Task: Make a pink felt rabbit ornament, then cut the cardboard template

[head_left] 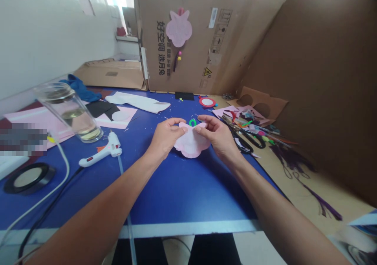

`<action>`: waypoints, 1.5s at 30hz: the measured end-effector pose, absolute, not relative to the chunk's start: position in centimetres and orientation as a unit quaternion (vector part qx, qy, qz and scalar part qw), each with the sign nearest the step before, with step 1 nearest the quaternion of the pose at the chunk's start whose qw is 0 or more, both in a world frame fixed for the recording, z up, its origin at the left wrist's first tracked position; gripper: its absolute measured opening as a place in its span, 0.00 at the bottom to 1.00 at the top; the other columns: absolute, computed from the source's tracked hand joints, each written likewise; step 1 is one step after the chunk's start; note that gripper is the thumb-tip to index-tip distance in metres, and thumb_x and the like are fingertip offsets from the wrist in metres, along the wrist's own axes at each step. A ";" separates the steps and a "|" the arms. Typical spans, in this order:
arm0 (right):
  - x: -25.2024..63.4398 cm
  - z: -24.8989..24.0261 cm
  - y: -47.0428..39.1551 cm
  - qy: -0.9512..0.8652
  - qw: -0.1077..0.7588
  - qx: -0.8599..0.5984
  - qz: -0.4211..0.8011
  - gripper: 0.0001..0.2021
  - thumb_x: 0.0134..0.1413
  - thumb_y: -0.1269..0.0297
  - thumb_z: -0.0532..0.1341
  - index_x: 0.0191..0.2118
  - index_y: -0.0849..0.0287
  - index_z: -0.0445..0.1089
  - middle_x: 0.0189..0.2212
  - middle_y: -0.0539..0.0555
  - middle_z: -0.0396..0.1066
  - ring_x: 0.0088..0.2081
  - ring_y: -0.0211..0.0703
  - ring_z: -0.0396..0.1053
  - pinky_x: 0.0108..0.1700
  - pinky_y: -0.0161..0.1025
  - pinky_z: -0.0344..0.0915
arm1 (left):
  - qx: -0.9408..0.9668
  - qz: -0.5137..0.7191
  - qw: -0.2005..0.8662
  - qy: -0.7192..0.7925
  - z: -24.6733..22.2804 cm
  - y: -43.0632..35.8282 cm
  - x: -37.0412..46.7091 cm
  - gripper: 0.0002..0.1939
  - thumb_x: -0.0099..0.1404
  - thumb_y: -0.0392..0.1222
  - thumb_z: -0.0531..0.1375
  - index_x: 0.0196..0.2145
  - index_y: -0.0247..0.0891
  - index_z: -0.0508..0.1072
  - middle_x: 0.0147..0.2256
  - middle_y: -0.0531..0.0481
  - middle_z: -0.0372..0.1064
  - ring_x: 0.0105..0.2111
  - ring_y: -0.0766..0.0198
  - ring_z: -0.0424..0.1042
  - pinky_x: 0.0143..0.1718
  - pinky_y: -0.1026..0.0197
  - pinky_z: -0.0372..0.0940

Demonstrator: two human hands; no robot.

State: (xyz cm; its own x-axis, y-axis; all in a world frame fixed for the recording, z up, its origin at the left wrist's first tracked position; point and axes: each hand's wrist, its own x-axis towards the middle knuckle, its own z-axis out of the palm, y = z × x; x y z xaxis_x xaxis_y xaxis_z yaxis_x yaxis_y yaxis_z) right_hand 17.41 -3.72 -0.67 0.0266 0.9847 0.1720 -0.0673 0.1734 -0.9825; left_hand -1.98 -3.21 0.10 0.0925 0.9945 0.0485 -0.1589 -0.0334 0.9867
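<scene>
Between my two hands is a pink scalloped paper cutout (193, 143) with a paler middle, held just above the blue tabletop. My left hand (167, 136) pinches its upper left edge between thumb and fingers. On the opposite side, my right hand (217, 133) pinches the upper right edge the same way. A small green ring (192, 123) shows at the cutout's top edge, between the fingertips; whether it is attached I cannot tell. A similar pink cutout (179, 28) hangs on the cardboard wall ahead.
A white glue gun (107, 149) lies left, its cord running to the front edge. Behind it stands a glass of liquid (73, 114). Black tape (29, 178) lies at far left. Black-handled scissors (243, 139) and paper scraps are at right. Cardboard walls (194, 72) enclose the back and right.
</scene>
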 end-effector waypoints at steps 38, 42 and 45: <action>17.4 -1.4 -3.6 -0.506 0.578 -0.447 0.458 0.24 0.47 0.53 0.79 0.50 0.51 0.79 0.34 0.49 0.79 0.32 0.43 0.72 0.35 0.41 0.68 | 0.490 0.517 0.551 0.435 0.1 -3.1 -2.0 0.13 0.56 0.38 0.72 0.41 0.38 0.82 0.29 0.49 0.81 0.25 0.62 0.75 0.27 0.63 0.66; 17.4 -1.5 -3.6 -0.509 0.584 -0.446 0.449 0.22 0.50 0.50 0.78 0.50 0.51 0.79 0.33 0.49 0.77 0.33 0.44 0.72 0.37 0.42 0.68 | 0.493 0.513 0.550 0.437 0.0 -3.2 -2.0 0.12 0.57 0.37 0.72 0.40 0.38 0.82 0.29 0.48 0.81 0.24 0.62 0.75 0.27 0.63 0.66; 17.3 -1.4 -3.6 -0.508 0.591 -0.440 0.446 0.22 0.49 0.52 0.79 0.49 0.51 0.79 0.32 0.48 0.75 0.32 0.43 0.71 0.38 0.43 0.68 | 0.491 0.512 0.551 0.440 0.1 -3.2 -1.9 0.11 0.58 0.36 0.71 0.40 0.38 0.82 0.30 0.48 0.82 0.25 0.62 0.76 0.27 0.63 0.67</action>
State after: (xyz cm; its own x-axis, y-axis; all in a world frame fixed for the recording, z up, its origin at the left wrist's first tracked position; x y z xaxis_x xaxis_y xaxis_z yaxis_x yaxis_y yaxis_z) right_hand 17.33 -3.63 -1.41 0.0845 0.9745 0.2080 -0.0800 0.2148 -0.9734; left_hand -1.95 -3.18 0.07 0.0899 0.9958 0.0176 -0.1321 -0.0056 0.9912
